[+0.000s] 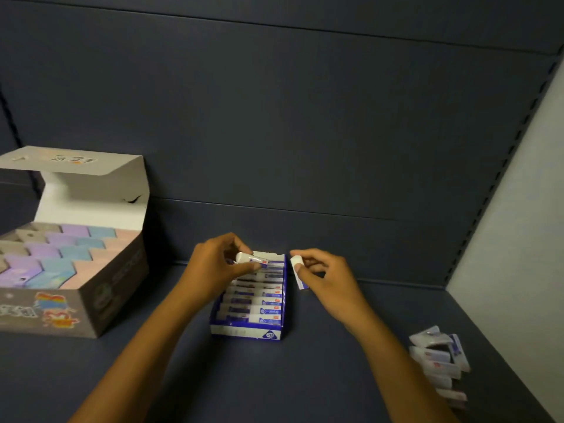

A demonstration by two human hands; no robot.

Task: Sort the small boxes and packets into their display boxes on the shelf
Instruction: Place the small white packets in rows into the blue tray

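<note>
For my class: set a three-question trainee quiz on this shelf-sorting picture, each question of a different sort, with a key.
1. True or false: the left hand holds a small packet over the back end of the blue display box.
2. Multiple choice: the loose pile of packets lies (A) inside the large open box, (B) on the shelf at the right, (C) in the blue display box.
3. Fill in: the right hand pinches a packet just ____ the blue display box.

Key: 1 true; 2 B; 3 outside. The large open box of pastel items stands at the left.
</note>
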